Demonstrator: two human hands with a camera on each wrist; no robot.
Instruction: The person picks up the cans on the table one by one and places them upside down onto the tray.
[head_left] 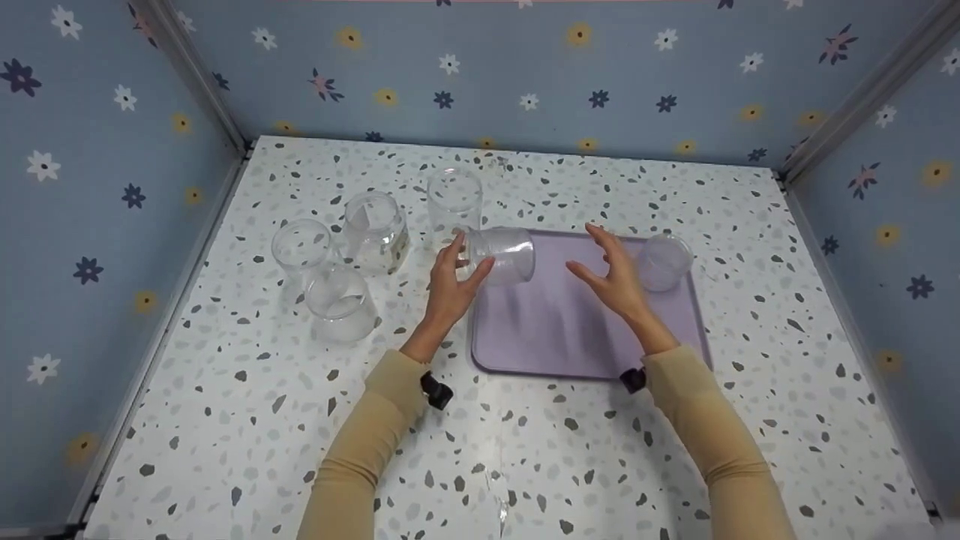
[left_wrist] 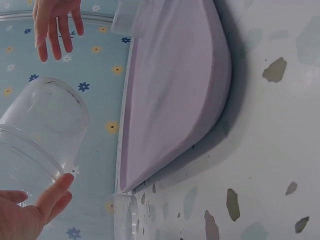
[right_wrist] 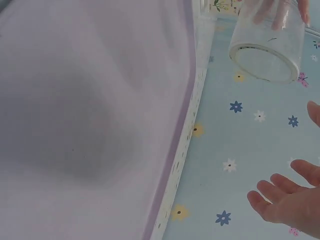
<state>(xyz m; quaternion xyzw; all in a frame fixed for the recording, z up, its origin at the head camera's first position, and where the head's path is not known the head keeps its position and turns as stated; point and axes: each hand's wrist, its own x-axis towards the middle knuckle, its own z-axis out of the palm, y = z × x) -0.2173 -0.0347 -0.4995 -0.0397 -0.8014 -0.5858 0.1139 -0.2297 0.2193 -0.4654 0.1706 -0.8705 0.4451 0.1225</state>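
My left hand [head_left: 451, 289] grips a clear plastic jar [head_left: 510, 255], which is tipped on its side with its base toward the right. In the left wrist view the thumb and fingers curl round the jar [left_wrist: 47, 120] near its ridged neck. It hangs above the left part of a lilac tray [head_left: 555, 345]. Over the tray's right part, my right hand [head_left: 617, 277] holds nothing, its fingers spread and slightly bent. Just beyond that hand, another clear jar [head_left: 664, 262] stands on the tray at the right edge. The right wrist view shows the held jar's round base [right_wrist: 265, 62].
Several clear jars stand left of the tray: a tall jar [head_left: 454, 196] at the back, a jar [head_left: 375, 236] with a label, a jar [head_left: 300, 247] at far left and a jar [head_left: 341, 304] nearer. Flowered panels [head_left: 517, 75] enclose the speckled table [head_left: 525, 465].
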